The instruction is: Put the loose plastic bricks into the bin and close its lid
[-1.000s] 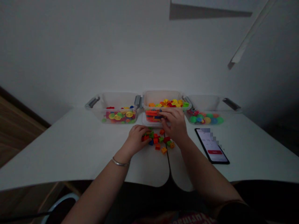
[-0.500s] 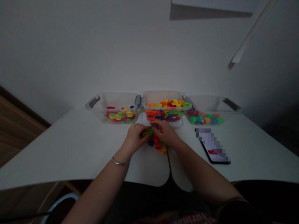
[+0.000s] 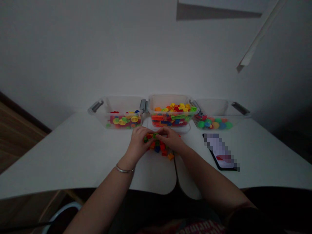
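Observation:
My left hand [image 3: 139, 140] and my right hand [image 3: 172, 139] meet over a small pile of coloured plastic building blocks [image 3: 163, 152] on the white table. Between their fingertips is a green building block [image 3: 154, 136], and both hands are closed on it. Its far side is partly covered by my fingers. Red, blue and orange blocks lie just below the hands, with an orange block [image 3: 170, 156] nearest to me. A silver bangle circles my left wrist.
Behind the hands stand a clear bin of building blocks [image 3: 174, 119], a left bin [image 3: 103, 121] with small round colourful pieces, and a right bin [image 3: 236, 113] with coloured balls. A phone [image 3: 220, 152] lies at right. A gap [image 3: 175, 172] splits the table's front.
My fingertips have come closer together around the green block, and my right fingers have shifted slightly left. The bins, phone and loose blocks stay where they were.

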Motion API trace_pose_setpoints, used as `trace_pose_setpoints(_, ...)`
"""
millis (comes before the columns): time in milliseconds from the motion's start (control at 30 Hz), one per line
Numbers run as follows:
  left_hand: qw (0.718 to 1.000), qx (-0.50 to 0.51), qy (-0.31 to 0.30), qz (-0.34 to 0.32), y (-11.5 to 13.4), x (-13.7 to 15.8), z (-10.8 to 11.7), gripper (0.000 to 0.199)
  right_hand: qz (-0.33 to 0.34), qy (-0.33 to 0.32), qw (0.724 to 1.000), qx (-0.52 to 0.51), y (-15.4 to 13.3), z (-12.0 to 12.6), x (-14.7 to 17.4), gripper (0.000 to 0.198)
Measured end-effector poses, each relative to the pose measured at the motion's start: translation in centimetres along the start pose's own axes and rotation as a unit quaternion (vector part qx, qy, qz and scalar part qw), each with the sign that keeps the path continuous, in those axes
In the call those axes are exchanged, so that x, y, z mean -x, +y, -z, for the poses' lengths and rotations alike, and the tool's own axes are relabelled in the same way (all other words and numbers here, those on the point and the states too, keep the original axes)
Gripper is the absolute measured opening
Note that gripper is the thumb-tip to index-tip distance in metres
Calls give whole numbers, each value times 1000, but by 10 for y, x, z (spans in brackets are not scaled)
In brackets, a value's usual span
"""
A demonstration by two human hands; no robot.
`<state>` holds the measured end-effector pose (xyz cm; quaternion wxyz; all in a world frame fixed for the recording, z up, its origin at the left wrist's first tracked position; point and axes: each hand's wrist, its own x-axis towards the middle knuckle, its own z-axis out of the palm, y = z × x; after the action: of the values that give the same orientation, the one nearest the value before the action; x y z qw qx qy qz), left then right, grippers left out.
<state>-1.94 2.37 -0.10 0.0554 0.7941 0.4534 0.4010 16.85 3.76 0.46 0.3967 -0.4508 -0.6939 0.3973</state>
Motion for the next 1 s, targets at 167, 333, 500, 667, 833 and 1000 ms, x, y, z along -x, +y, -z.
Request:
trace_pose_setpoints(167, 1000, -13, 10, 5, -4, 1, -1, 16, 15, -2, 998, -60, 6, -2, 0, 17)
trace_pose_setpoints(333, 999, -15, 26, 11, -11, 3, -2, 11, 55, 76, 995, -47, 9, -1, -2, 22)
trace_pose_setpoints(500, 996, -74, -23, 48, -18, 4, 1, 28, 198, 212, 957, 19, -2, 19, -4, 9)
trace_pose_setpoints(667, 993, -74, -75, 55, -21, 5, 3, 46, 290, 327, 884, 166, -15, 46, -4, 3)
trace_pose_setpoints(833, 989, -88, -117, 21, -21, 5, 4, 37, 288, 375, 845, 250, -21, 67, -12, 10)
trace_pose_setpoints(1000, 983, -104, -145, -30, -23, 4, 4, 24, 252, 338, 870, 256, -20, 72, -26, 8)
